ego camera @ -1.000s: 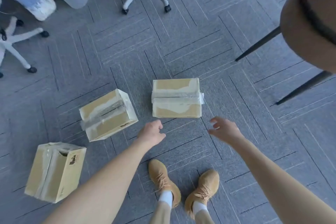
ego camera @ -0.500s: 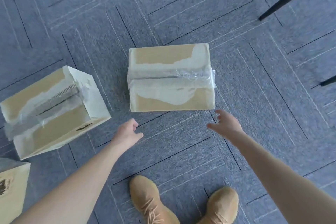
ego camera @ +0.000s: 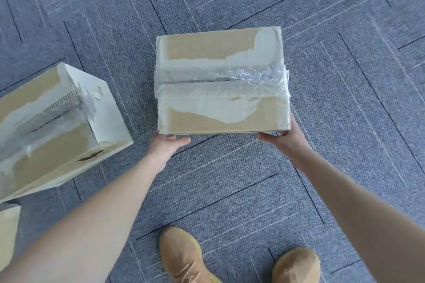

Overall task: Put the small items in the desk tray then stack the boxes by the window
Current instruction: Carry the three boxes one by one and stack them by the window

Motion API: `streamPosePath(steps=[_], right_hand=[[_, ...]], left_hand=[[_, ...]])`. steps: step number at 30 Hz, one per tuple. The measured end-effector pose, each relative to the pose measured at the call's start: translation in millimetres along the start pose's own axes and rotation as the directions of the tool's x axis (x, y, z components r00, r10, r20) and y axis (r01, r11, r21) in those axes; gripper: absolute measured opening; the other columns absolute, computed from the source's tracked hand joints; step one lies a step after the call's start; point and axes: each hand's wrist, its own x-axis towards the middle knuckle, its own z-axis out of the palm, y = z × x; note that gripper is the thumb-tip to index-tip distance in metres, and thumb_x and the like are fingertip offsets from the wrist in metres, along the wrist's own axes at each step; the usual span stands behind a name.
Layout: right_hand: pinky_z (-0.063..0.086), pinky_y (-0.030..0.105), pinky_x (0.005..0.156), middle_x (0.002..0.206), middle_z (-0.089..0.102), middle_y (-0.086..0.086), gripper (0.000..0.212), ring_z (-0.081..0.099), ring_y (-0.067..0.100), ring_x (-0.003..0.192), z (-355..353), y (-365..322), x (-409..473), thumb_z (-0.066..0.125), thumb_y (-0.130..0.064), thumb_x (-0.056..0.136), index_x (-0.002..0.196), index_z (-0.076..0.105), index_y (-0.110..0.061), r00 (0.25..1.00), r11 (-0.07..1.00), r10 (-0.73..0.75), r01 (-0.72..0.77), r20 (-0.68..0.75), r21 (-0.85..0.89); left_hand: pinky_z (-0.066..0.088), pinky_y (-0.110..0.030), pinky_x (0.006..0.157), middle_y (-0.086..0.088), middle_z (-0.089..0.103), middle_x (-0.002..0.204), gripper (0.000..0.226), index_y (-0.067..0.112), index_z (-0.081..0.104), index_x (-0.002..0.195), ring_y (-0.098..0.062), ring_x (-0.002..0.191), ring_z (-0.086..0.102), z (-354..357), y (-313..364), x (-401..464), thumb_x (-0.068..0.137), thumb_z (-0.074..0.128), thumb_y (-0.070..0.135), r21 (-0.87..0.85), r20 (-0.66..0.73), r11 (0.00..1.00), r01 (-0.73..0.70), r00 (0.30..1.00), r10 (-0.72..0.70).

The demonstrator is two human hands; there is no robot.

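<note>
At the far left edge lay the corner of a third box [ego camera: 8, 234], well apart from either hand; next to it, left of the left fingers and not touched by them, a second box [ego camera: 57, 126] sat tilted on the grey carpet [ego camera: 230, 190], its torn paper and tape facing up.

The left hand [ego camera: 164, 148] reached under the near left corner of the centre box [ego camera: 222, 80]; its fingertips were hidden beneath the bottom edge, only the thumb lay along that edge, so the hand was gripping the box from below. The centre box spanned the gap between both hands, sealed with crinkled clear tape across its top, and whether it had left the carpet could not be told.

The right hand [ego camera: 284, 139] cupped the near right corner, thumb under the edge, fingers wrapped up the right side wall.

To lift well, the fingers probably needed to slide further under, towards the box's middle, since both hands held only the near edge and the far side might tip away; the glossy tape looked slippery, so bare cardboard seemed the safer hold. No window or desk tray was in view.
</note>
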Motion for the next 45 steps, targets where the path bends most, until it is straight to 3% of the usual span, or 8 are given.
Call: streamPosePath(steps=[8, 14, 19, 25, 32, 36, 42, 45], right_hand=[[0.055, 0.039, 0.088, 0.113, 0.071, -0.007, 0.079, 0.063, 0.016, 0.106, -11.0, -29.0, -20.8, 0.089, -0.028, 0.064, 0.134, 0.053, -0.023, 0.998, 0.993, -0.059, 0.062, 0.034, -0.105], [0.057, 0.052, 0.093, 0.112, 0.071, 0.004, 0.063, 0.066, 0.029, 0.110, -30.2, -74.2, -84.5, 0.079, -0.031, 0.057, 0.114, 0.057, -0.016, 0.987, 0.997, 0.052, -0.060, 0.149, 0.048], [0.059, 0.051, 0.090, 0.111, 0.073, 0.001, 0.070, 0.068, 0.026, 0.107, -74.9, -155.0, -157.9, 0.084, -0.038, 0.053, 0.114, 0.058, -0.014, 0.994, 0.996, 0.032, -0.040, 0.103, 0.079], [0.055, 0.052, 0.095, 0.108, 0.076, -0.009, 0.066, 0.069, 0.019, 0.108, -162.4, -311.6, -261.7, 0.091, -0.046, 0.057, 0.114, 0.060, -0.033, 0.988, 0.981, -0.137, 0.145, -0.067, 0.128], [0.050, 0.032, 0.073, 0.102, 0.075, -0.015, 0.064, 0.068, 0.016, 0.102, -279.9, -501.0, -440.2, 0.085, -0.055, 0.057, 0.115, 0.061, -0.042, 0.883, 0.915, -0.343, 0.391, -0.320, 0.099], [0.057, 0.040, 0.082, 0.100, 0.074, -0.015, 0.058, 0.068, 0.015, 0.100, -338.5, -571.3, -553.3, 0.088, -0.049, 0.063, 0.114, 0.061, -0.043, 0.788, 0.868, -0.423, 0.494, -0.448, 0.049], [0.058, 0.046, 0.086, 0.101, 0.075, -0.012, 0.068, 0.070, 0.015, 0.095, -403.2, -601.0, -720.1, 0.091, -0.054, 0.054, 0.113, 0.063, -0.037, 0.606, 0.813, -0.439, 0.582, -0.663, -0.007], [0.058, 0.041, 0.082, 0.098, 0.075, -0.013, 0.066, 0.070, 0.018, 0.097, -429.5, -578.0, -811.8, 0.092, -0.043, 0.054, 0.113, 0.064, -0.034, 0.498, 0.787, -0.392, 0.616, -0.774, -0.002]], left_hand=[[0.033, -0.041, 0.117, 0.002, 0.077, 0.103, 0.047, 0.017, 0.078, 0.092, -0.016, 0.115, 0.065, -28.1, 13.9, -31.4, 0.053, 0.087, 0.043, -0.019, 0.126, 0.991, -0.130, 0.983, 0.131], [0.046, -0.047, 0.107, -0.001, 0.076, 0.105, 0.075, 0.011, 0.076, 0.099, -0.020, 0.107, 0.068, -65.5, 33.8, -98.5, 0.036, 0.089, 0.050, -0.013, 0.208, 0.997, -0.079, 0.975, 0.080], [0.054, -0.025, 0.074, 0.004, 0.074, 0.100, 0.046, 0.004, 0.071, 0.113, -0.004, 0.087, 0.066, -106.3, 95.4, -185.4, 0.073, 0.086, 0.022, -0.038, 0.236, 0.990, -0.137, 0.961, 0.142], [0.049, -0.025, 0.086, 0.009, 0.077, 0.096, 0.048, 0.007, 0.071, 0.114, 0.007, 0.084, 0.068, -178.6, 248.5, -324.6, 0.072, 0.087, 0.021, -0.097, 0.216, 0.926, -0.366, 0.900, 0.379], [0.054, -0.032, 0.073, 0.008, 0.075, 0.105, 0.056, 0.018, 0.068, 0.116, -0.015, 0.103, 0.068, -270.7, 419.0, -544.2, 0.066, 0.091, 0.030, -0.185, 0.171, 0.739, -0.648, 0.720, 0.673], [0.054, -0.034, 0.084, 0.015, 0.077, 0.082, 0.056, 0.011, 0.065, 0.107, -0.021, 0.103, 0.069, -300.2, 476.3, -661.8, 0.062, 0.093, 0.028, -0.275, 0.186, 0.609, -0.744, 0.580, 0.793], [0.054, -0.021, 0.064, 0.015, 0.074, 0.073, 0.037, 0.010, 0.074, 0.099, 0.002, 0.074, 0.070, -314.5, 524.6, -823.0, 0.068, 0.090, 0.024, -0.319, 0.256, 0.374, -0.871, 0.301, 0.919], [0.062, -0.034, 0.074, 0.002, 0.078, 0.093, 0.054, 0.020, 0.077, 0.098, -0.018, 0.093, 0.074, -289.9, 539.1, -892.4, 0.051, 0.096, 0.038, -0.309, 0.362, 0.276, -0.910, 0.156, 0.919]])
